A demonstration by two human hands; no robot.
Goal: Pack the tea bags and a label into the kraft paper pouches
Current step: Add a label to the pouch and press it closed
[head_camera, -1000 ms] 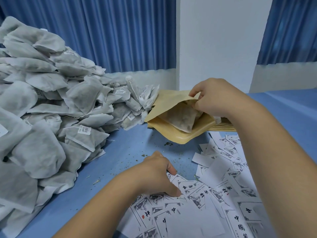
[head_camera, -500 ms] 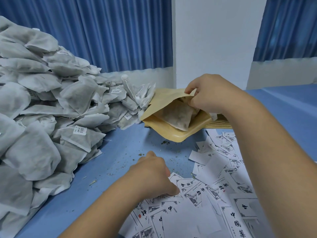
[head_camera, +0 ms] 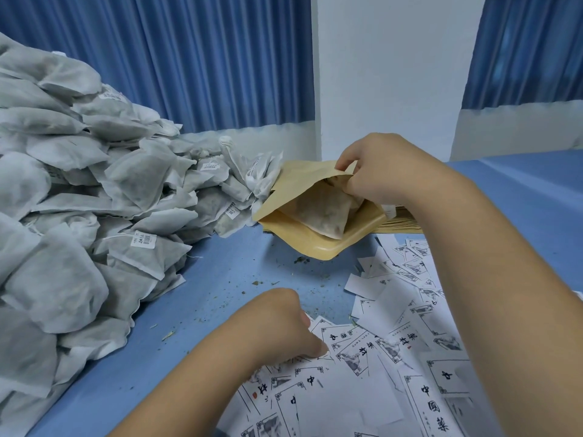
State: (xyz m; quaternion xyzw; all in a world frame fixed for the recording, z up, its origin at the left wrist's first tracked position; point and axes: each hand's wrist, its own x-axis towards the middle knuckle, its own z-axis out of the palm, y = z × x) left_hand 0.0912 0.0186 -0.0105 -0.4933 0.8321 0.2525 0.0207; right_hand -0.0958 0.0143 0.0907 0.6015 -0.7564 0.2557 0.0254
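Before me the blue counter [head_camera: 220, 272] carries a scatter of dry, dark crumbs [head_camera: 301, 260] near its middle. Behind it a white pillar [head_camera: 388, 74] stands between two pleated blue curtains, one on the left [head_camera: 189, 58], one on the right [head_camera: 530, 48]. A low white wall band [head_camera: 268, 135] runs beneath the curtains.

person: two arms in view | left hand [head_camera: 280, 326]: bare, rounded knuckles, short fingers | left forearm [head_camera: 205, 389]: bare to the frame edge | right hand [head_camera: 381, 171]: bare | right forearm [head_camera: 504, 279]: bare, smooth, broad near the lens
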